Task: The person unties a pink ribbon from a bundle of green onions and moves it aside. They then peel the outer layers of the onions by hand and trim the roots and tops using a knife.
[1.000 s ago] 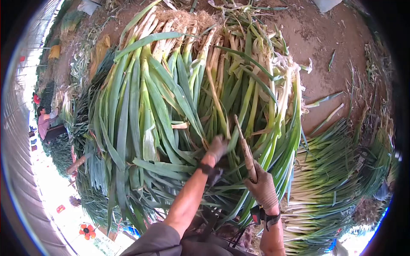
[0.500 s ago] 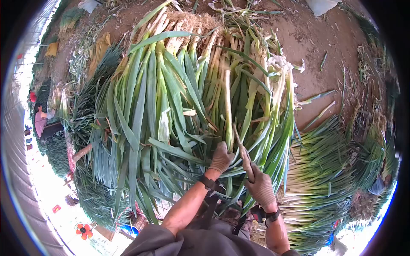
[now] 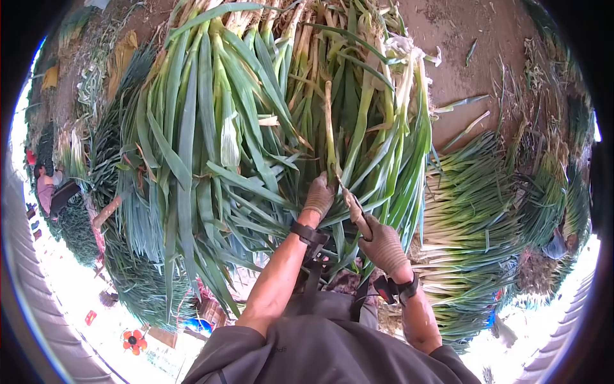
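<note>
A big heap of green onions (image 3: 198, 115) with long green leaves lies in front of me, root ends away from me. My left hand (image 3: 319, 196), in a knit glove, is closed round one onion stalk (image 3: 329, 121) that stands up before the heap. Just to the right, my right hand (image 3: 382, 244), also gloved, grips the handle of a thin tool (image 3: 353, 208). The tool's tip reaches the stalk just by my left fingers.
Rows of onions with white stems (image 3: 460, 230) lie at the right. Brown soil (image 3: 454, 64) with leaf scraps shows behind. At the far left a person (image 3: 46, 190) in pink is beside more onions. A wooden post (image 3: 107, 211) sticks out at the left.
The view has tilted, so the heap appears higher and farther left. The tool's tip has come down and left, closer to my left fingers. Both hands keep their hold.
</note>
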Tool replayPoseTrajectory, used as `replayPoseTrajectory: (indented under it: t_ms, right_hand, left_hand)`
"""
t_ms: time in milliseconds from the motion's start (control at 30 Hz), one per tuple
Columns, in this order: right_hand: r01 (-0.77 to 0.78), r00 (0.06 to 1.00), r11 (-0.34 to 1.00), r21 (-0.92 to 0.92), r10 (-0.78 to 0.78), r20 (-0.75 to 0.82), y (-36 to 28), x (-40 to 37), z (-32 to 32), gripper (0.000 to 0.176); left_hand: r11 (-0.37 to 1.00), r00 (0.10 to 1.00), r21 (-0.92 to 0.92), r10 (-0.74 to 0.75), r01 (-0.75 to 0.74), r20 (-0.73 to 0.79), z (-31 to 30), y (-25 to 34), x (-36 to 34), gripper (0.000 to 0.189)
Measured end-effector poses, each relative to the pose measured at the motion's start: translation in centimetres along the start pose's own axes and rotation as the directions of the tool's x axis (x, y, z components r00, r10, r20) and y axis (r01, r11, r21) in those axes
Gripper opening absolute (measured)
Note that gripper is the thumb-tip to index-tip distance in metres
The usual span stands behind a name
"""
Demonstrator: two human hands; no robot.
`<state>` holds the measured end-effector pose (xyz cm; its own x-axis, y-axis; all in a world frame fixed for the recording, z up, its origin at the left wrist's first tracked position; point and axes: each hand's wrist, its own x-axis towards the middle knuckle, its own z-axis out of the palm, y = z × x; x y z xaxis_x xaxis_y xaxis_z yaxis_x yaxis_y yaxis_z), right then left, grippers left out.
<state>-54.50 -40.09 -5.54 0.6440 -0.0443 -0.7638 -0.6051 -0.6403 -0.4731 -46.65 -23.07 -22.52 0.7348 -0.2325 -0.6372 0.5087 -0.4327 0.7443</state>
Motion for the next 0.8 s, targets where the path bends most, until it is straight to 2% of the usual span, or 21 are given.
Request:
replayPoseTrajectory:
  t_ms: [33, 133, 233, 333, 467, 733, 800]
  right_hand:
    - [-0.007, 1.0, 1.0, -0.011, 0.008, 0.018, 0.0, 0.1, 0.0, 0.047]
    - [-0.006, 1.0, 0.999, -0.047, 0.006, 0.0, 0.0, 0.6, -0.2, 0.046]
    - [-0.006, 1.0, 0.995, -0.1, 0.008, 0.02, 0.2, 1.6, -0.1, 0.044]
    - [0.012, 1.0, 0.992, -0.124, -0.009, 0.024, 0.3, 2.9, -0.1, 0.041]
    - [0.038, 0.999, 0.987, -0.153, -0.039, -0.001, -0.2, 4.8, 0.2, 0.036]
    - [0.071, 0.994, 0.992, -0.107, -0.079, -0.075, -0.8, 9.0, 0.6, 0.032]
    - [0.066, 0.995, 0.993, -0.102, -0.074, -0.071, -1.2, 10.1, 0.8, 0.032]
  left_hand:
    - [0.999, 0.999, 0.039, 0.038, -0.037, -0.022, 0.1, -0.4, 0.1, 0.037]
    - [0.998, 1.0, -0.053, -0.031, 0.031, -0.003, -0.4, -0.2, -0.5, 0.04]
    - [0.995, 0.995, -0.028, -0.093, 0.094, 0.026, -0.4, -0.2, -0.2, 0.045]
    - [0.989, 0.996, -0.121, -0.09, 0.089, -0.001, 0.0, -0.8, 0.1, 0.047]
    - [0.99, 0.991, -0.08, -0.118, 0.112, -0.068, 0.1, -1.9, 0.2, 0.05]
    - [0.96, 0.978, -0.209, -0.201, 0.185, -0.059, 0.2, -2.2, 0.7, 0.054]
    - [0.975, 0.978, -0.111, -0.201, 0.194, -0.053, -0.1, -2.2, 1.0, 0.057]
